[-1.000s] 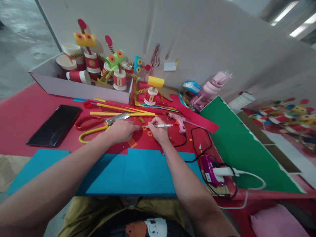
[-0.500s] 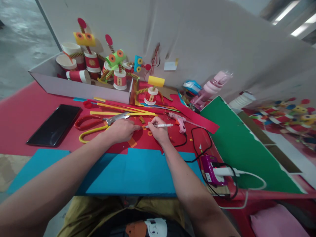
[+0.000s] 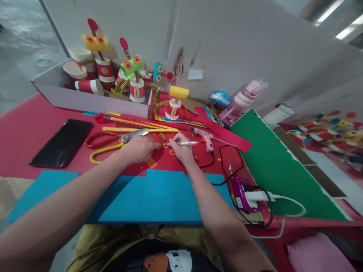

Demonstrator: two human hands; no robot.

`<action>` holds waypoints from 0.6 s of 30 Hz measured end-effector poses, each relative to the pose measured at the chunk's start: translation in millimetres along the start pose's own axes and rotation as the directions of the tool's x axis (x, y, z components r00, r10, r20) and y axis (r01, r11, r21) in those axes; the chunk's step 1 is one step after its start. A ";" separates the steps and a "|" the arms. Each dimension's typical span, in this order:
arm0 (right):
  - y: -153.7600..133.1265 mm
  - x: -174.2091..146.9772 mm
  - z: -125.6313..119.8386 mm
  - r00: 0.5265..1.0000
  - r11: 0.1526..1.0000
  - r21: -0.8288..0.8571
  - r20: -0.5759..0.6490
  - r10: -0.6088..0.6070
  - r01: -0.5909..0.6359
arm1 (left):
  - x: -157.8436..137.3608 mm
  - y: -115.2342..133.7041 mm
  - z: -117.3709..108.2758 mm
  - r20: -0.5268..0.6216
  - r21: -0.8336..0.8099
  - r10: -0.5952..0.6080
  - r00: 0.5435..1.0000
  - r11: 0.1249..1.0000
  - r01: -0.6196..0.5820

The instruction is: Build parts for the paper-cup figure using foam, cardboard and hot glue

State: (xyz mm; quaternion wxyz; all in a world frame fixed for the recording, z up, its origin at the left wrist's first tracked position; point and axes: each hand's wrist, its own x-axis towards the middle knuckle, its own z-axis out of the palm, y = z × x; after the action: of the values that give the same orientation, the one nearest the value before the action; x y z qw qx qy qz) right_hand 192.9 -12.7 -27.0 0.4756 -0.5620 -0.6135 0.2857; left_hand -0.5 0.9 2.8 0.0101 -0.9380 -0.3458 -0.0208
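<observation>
My right hand (image 3: pixel 183 150) is closed around a white pen (image 3: pixel 187 143), its tip at a small orange paper ring (image 3: pixel 166 146) with a dark centre. From the other side my left hand (image 3: pixel 141 148) reaches with its index finger stretched to that ring's edge; its other fingers are curled, with nothing visible in them. A second orange ring (image 3: pixel 171 152) lies just below, beside my right hand. Above the rings is a short folded paper spring (image 3: pixel 162 136). Large scissors (image 3: pixel 121 141) with red and yellow handles lie beyond my left wrist.
A black phone (image 3: pixel 62 143) lies at the left. Behind stand a white box (image 3: pixel 96 105) of paper-cup figures and a cup figure (image 3: pixel 173 109) with a yellow tube head. At the right are a pink glue gun (image 3: pixel 206 139), a corded purple power block (image 3: pixel 244 194) and a green board (image 3: pixel 278 170).
Hardly anything differs. The view has shifted very slightly; both hands and the pen stay at the orange ring.
</observation>
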 end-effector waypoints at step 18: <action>2.6 -0.3 -0.1 0.999 0.999 0.034 0.036 0.010 -0.011 | 0.2 0.0 -0.6 0.025 0.027 -0.011 1.000 1.000 0.010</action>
State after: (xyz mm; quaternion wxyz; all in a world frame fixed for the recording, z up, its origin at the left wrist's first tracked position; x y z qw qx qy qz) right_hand 194.0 -12.5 -29.3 0.4725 -0.5519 -0.6140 0.3085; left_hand -0.4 1.1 3.4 0.0182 -0.9362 -0.3510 -0.0047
